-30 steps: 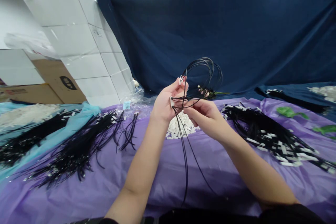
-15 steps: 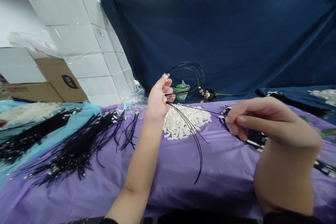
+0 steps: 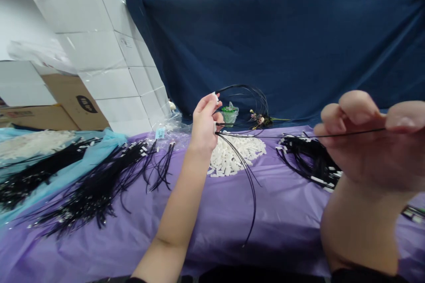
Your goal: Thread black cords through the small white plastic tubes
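Note:
My left hand (image 3: 206,119) is closed around a bunch of thin black wires (image 3: 247,163), above the middle of the table. Small white connectors (image 3: 215,96) show at its fingertips and palm. Some wires loop up and to the right, others hang down with loose ends. At the right, my right hand (image 3: 372,137) pinches one black wire (image 3: 282,135) between thumb and fingers. That wire runs taut from the left hand across to the right. Below the left hand lies a heap of small white connectors (image 3: 235,154).
Bundles of black wires (image 3: 99,185) with white ends lie on the purple sheet (image 3: 279,225) at left. More coiled wires (image 3: 312,159) lie near my right hand. Behind are a small green-and-clear container (image 3: 229,116), flowers (image 3: 260,119) and stacked white boxes (image 3: 113,66).
My right hand has moved right and turned palm up, drawing the wire out farther. My left hand has shifted slightly right, and the wire loop has dropped and spread.

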`<control>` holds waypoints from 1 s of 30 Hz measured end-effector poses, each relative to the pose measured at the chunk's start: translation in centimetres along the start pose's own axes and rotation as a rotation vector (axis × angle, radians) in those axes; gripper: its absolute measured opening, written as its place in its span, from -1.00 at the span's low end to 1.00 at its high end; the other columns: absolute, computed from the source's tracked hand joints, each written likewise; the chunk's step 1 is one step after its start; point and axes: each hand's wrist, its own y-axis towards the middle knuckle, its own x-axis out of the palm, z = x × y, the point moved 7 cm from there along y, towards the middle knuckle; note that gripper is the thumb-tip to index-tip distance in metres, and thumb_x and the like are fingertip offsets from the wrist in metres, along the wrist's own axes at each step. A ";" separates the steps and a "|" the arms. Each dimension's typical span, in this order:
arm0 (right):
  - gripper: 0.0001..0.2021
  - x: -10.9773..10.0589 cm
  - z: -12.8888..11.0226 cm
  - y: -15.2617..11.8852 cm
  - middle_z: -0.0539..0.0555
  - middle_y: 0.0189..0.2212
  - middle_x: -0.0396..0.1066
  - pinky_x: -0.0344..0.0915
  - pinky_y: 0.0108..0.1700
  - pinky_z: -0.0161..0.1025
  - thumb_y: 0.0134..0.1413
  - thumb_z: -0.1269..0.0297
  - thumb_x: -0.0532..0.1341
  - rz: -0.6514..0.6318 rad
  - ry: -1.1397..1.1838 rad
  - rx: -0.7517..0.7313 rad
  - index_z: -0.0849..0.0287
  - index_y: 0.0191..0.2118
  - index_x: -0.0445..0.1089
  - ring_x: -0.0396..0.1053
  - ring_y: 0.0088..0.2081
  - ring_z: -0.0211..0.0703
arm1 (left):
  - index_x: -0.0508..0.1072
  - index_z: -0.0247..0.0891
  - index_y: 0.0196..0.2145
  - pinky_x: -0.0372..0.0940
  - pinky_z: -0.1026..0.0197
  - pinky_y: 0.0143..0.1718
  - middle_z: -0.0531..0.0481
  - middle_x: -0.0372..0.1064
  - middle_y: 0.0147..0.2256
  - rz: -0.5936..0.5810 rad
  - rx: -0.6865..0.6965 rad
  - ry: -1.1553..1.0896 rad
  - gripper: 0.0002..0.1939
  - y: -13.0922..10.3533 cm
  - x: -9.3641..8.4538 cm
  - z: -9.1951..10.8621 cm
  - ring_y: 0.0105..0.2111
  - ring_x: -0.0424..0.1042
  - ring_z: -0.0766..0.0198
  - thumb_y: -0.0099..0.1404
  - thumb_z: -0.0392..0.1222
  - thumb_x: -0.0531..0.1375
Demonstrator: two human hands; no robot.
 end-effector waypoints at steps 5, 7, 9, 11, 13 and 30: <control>-0.89 2.0 1.3 -0.3 -0.10 -0.61 0.10 0.35 -0.57 -0.30 0.11 0.14 0.33 -0.046 0.157 0.033 -0.11 -0.23 0.59 0.15 -0.65 -0.38 | 0.44 -0.24 -0.28 -0.04 0.37 -0.73 0.12 0.31 -0.43 -0.026 0.142 0.119 -0.87 -0.8 1.1 0.2 -0.73 0.09 0.60 0.29 -0.13 0.23; -0.77 2.8 2.4 -0.7 -0.11 -0.61 0.17 0.25 -0.62 -0.31 0.13 0.29 0.31 -0.083 0.080 0.085 -0.06 -0.08 0.55 0.12 -0.65 -0.37 | 0.46 -0.24 -0.28 -0.03 0.37 -0.72 0.12 0.31 -0.45 -0.085 0.159 0.140 -0.88 -1.1 1.7 0.2 -0.73 0.09 0.60 0.29 -0.14 0.23; -0.73 3.1 3.5 -0.9 -0.06 -0.55 0.30 0.20 -0.59 -0.31 0.12 0.40 0.29 -0.068 -0.116 0.093 -0.04 -0.08 0.55 0.18 -0.59 -0.35 | 0.48 -0.25 -0.27 -0.03 0.37 -0.72 0.12 0.32 -0.45 -0.150 0.145 0.151 -0.87 -1.4 2.2 0.0 -0.73 0.09 0.60 0.29 -0.14 0.23; -0.78 3.2 4.0 -0.8 -0.02 -0.47 0.40 0.19 -0.52 -0.29 0.10 0.44 0.29 -0.025 -0.387 0.024 0.00 -0.18 0.58 0.24 -0.52 -0.32 | 0.51 -0.26 -0.25 -0.03 0.36 -0.72 0.11 0.34 -0.44 -0.207 0.107 0.151 -0.85 -1.7 2.5 -0.2 -0.74 0.09 0.60 0.28 -0.15 0.23; -0.85 3.6 4.1 -0.6 0.01 -0.46 0.43 0.19 -0.48 -0.27 0.07 0.44 0.30 0.006 -0.650 -0.083 0.07 -0.26 0.58 0.28 -0.49 -0.31 | 0.53 -0.26 -0.25 -0.03 0.37 -0.72 0.10 0.35 -0.44 -0.251 0.063 0.147 -0.85 -1.9 2.8 -0.4 -0.74 0.10 0.61 0.28 -0.15 0.23; -0.91 5.0 4.1 -0.8 -0.03 -0.61 0.28 0.12 -0.52 -0.32 0.09 0.42 0.26 0.031 -0.963 -0.267 0.22 -0.40 0.52 0.17 -0.58 -0.35 | 0.57 -0.28 -0.30 -0.04 0.38 -0.71 0.07 0.38 -0.54 -0.279 0.022 0.201 -0.85 -2.4 3.1 -0.4 -0.73 0.09 0.57 0.22 -0.17 0.26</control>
